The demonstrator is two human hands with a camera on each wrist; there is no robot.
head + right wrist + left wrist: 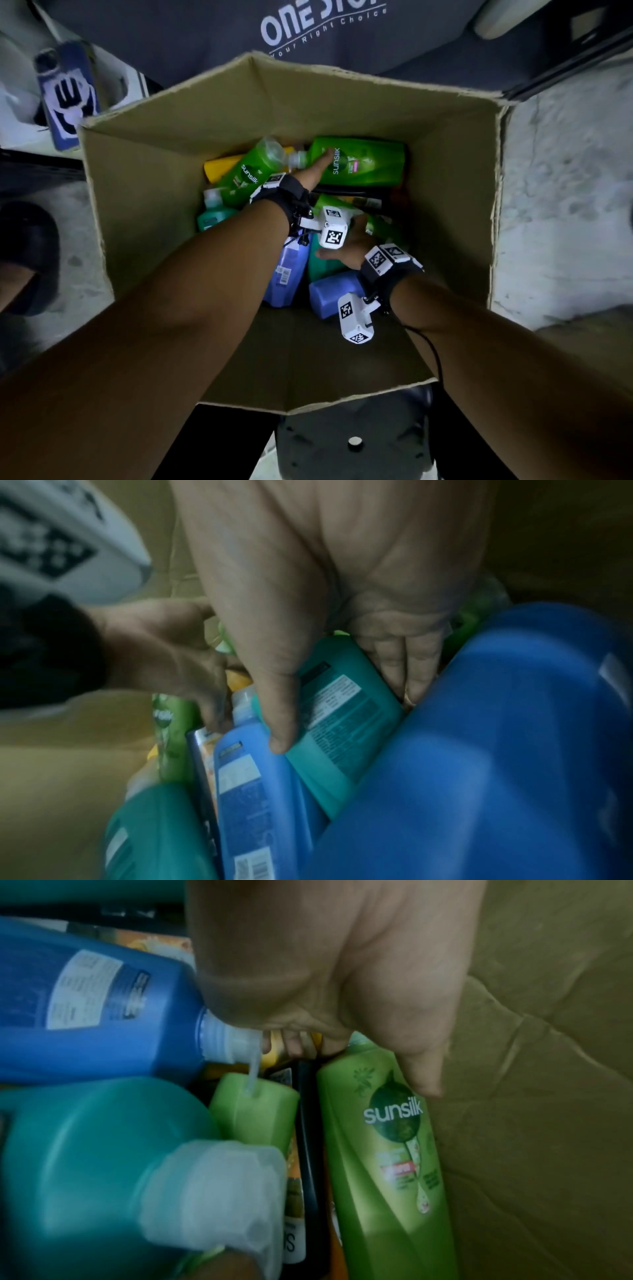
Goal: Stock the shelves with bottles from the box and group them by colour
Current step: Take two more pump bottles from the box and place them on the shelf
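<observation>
Head view: both hands reach into the cardboard box [144, 192]; left hand [317, 167] grips a green Sunsilk bottle [370, 161], right hand [352, 245] clasps a teal bottle [342, 723].

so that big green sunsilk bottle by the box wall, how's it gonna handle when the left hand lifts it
The green Sunsilk bottle looks like rigid plastic, so probably stiff. Its glossy surface may be slippery. It lies on other bottles beside the cardboard box wall, so lifting it may shift its neighbours. The left hand touches it.
</observation>
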